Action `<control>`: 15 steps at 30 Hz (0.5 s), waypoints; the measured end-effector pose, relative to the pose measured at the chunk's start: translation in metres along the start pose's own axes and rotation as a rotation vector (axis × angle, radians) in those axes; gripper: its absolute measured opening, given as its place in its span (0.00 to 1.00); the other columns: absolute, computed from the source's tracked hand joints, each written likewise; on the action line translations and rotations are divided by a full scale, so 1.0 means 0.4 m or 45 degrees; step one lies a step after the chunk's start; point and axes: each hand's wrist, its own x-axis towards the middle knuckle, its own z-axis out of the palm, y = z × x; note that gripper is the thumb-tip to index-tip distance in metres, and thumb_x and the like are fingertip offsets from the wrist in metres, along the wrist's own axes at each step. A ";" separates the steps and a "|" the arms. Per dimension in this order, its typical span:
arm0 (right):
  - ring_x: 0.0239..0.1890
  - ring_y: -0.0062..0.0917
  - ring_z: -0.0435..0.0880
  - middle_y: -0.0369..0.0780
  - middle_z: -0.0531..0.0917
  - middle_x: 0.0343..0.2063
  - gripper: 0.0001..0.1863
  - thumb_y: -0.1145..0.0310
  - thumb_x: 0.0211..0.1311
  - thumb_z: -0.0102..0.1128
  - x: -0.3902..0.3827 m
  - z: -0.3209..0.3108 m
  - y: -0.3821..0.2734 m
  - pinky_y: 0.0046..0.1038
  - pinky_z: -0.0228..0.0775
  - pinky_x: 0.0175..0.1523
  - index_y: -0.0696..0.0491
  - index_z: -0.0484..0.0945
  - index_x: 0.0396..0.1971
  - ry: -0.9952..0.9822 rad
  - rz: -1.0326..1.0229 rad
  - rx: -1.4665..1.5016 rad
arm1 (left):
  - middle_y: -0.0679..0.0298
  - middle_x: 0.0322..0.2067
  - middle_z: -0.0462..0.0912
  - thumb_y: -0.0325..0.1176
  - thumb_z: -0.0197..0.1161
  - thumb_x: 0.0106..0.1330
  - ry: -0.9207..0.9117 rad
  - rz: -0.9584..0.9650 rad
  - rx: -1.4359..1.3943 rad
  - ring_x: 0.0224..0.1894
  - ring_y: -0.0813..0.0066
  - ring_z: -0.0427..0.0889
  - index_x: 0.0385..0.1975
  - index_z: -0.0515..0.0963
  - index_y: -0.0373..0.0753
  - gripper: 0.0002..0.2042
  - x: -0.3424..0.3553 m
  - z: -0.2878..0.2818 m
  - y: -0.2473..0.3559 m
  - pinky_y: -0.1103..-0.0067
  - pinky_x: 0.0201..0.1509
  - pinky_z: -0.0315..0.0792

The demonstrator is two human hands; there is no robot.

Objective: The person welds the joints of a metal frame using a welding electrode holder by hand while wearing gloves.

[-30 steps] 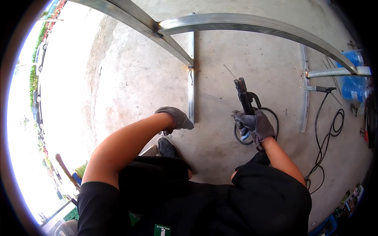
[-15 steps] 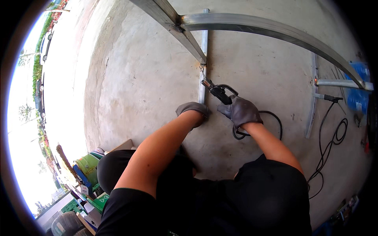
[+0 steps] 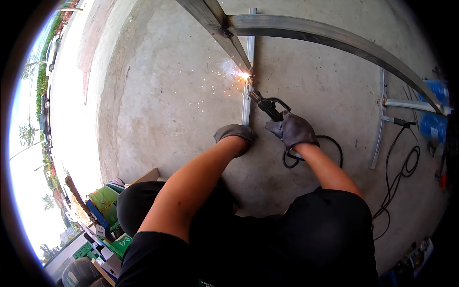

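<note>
My right hand [image 3: 292, 131], in a dark leather glove, is closed round the handle of a black welding electrode holder [image 3: 269, 108]. Its short electrode reaches the joint where an upright square steel tube [image 3: 237, 49] meets a flat-lying steel bar [image 3: 246, 110]. A bright arc [image 3: 245, 75] burns there, and sparks scatter mainly to the left. At the bar's near end, my gloved left hand [image 3: 234, 132] is curled round it, its fingertips hidden. The holder's black cable [image 3: 331, 138] loops behind my right wrist.
A steel crosspiece [image 3: 330, 32] spans from the upright toward the right. On the right, a clamp [image 3: 401, 122] grips a second floor bar [image 3: 377, 143], with cable [image 3: 393, 184] coiled below it. Blue containers [image 3: 434, 125] stand beyond. A green bucket [image 3: 103, 203] and boxes sit lower left.
An arc and flying sparks have appeared at the joint, where there was no light before. The electrode holder has shifted slightly right and down. My left hand stays at the bar's end.
</note>
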 end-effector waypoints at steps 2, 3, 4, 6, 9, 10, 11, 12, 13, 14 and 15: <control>0.52 0.49 0.91 0.53 0.91 0.46 0.33 0.40 0.62 0.65 -0.011 0.005 0.007 0.46 0.82 0.60 0.53 0.87 0.54 0.070 -0.035 -0.010 | 0.55 0.56 0.92 0.39 0.53 0.76 -0.014 -0.025 -0.089 0.55 0.56 0.92 0.56 0.88 0.40 0.20 -0.027 -0.020 0.005 0.61 0.57 0.82; 0.52 0.49 0.91 0.53 0.91 0.46 0.33 0.39 0.62 0.65 -0.012 0.006 0.006 0.46 0.81 0.60 0.53 0.88 0.53 0.081 -0.014 0.010 | 0.56 0.54 0.92 0.38 0.54 0.76 -0.017 0.005 -0.026 0.54 0.57 0.92 0.55 0.88 0.40 0.19 -0.017 -0.018 0.006 0.62 0.55 0.83; 0.52 0.49 0.91 0.53 0.91 0.46 0.33 0.39 0.62 0.65 -0.012 0.005 0.006 0.46 0.81 0.60 0.53 0.88 0.53 0.086 0.007 0.013 | 0.56 0.52 0.93 0.37 0.55 0.75 -0.015 0.036 0.037 0.52 0.57 0.93 0.54 0.89 0.39 0.18 -0.012 -0.017 0.007 0.62 0.54 0.83; 0.52 0.50 0.91 0.54 0.91 0.46 0.34 0.39 0.61 0.66 -0.009 -0.001 -0.014 0.46 0.81 0.60 0.53 0.88 0.54 0.032 0.009 0.025 | 0.57 0.49 0.94 0.35 0.56 0.75 -0.023 0.068 0.159 0.49 0.58 0.93 0.52 0.89 0.39 0.16 0.065 0.034 -0.027 0.64 0.51 0.84; 0.52 0.51 0.91 0.57 0.90 0.46 0.39 0.34 0.61 0.67 -0.010 0.003 0.005 0.46 0.81 0.59 0.55 0.87 0.54 0.050 -0.012 0.026 | 0.53 0.43 0.94 0.36 0.57 0.75 0.070 -0.036 -0.160 0.44 0.56 0.94 0.50 0.89 0.38 0.16 0.076 0.054 -0.035 0.65 0.47 0.85; 0.52 0.51 0.91 0.57 0.90 0.46 0.38 0.34 0.61 0.67 -0.012 0.002 0.007 0.46 0.81 0.59 0.55 0.87 0.54 0.053 -0.008 0.024 | 0.51 0.43 0.94 0.37 0.57 0.75 0.070 0.021 -0.070 0.44 0.56 0.94 0.50 0.89 0.38 0.16 0.070 0.046 -0.031 0.65 0.47 0.85; 0.52 0.51 0.91 0.56 0.90 0.47 0.38 0.34 0.62 0.67 -0.014 0.000 0.012 0.46 0.81 0.59 0.55 0.87 0.54 0.059 -0.001 0.023 | 0.50 0.43 0.94 0.37 0.57 0.75 0.100 -0.023 -0.161 0.44 0.56 0.94 0.51 0.89 0.38 0.16 0.053 0.033 -0.019 0.65 0.47 0.85; 0.52 0.51 0.91 0.55 0.91 0.46 0.36 0.35 0.62 0.66 -0.004 0.006 0.025 0.46 0.81 0.59 0.54 0.88 0.53 0.014 0.030 -0.041 | 0.49 0.43 0.93 0.38 0.57 0.75 0.132 -0.063 -0.253 0.44 0.55 0.94 0.51 0.89 0.38 0.17 0.036 0.021 -0.006 0.65 0.46 0.85; 0.52 0.50 0.91 0.54 0.91 0.46 0.35 0.36 0.63 0.66 0.003 0.007 0.013 0.46 0.81 0.59 0.54 0.88 0.52 -0.036 0.044 -0.103 | 0.48 0.43 0.93 0.40 0.57 0.75 0.192 -0.224 -0.534 0.44 0.55 0.94 0.51 0.89 0.37 0.17 -0.006 0.006 0.006 0.65 0.46 0.85; 0.51 0.50 0.91 0.53 0.91 0.46 0.33 0.38 0.63 0.65 0.004 0.005 0.003 0.46 0.82 0.58 0.54 0.88 0.51 -0.085 0.061 -0.165 | 0.47 0.45 0.93 0.42 0.57 0.75 0.079 -0.153 -0.342 0.45 0.54 0.94 0.52 0.89 0.37 0.19 0.039 0.026 -0.008 0.65 0.47 0.85; 0.51 0.50 0.91 0.53 0.91 0.46 0.32 0.39 0.64 0.65 -0.033 -0.001 0.014 0.47 0.82 0.58 0.55 0.87 0.51 0.047 -0.106 0.024 | 0.46 0.47 0.92 0.44 0.58 0.75 -0.022 -0.065 -0.149 0.46 0.53 0.94 0.53 0.88 0.37 0.20 0.080 0.045 -0.020 0.64 0.49 0.85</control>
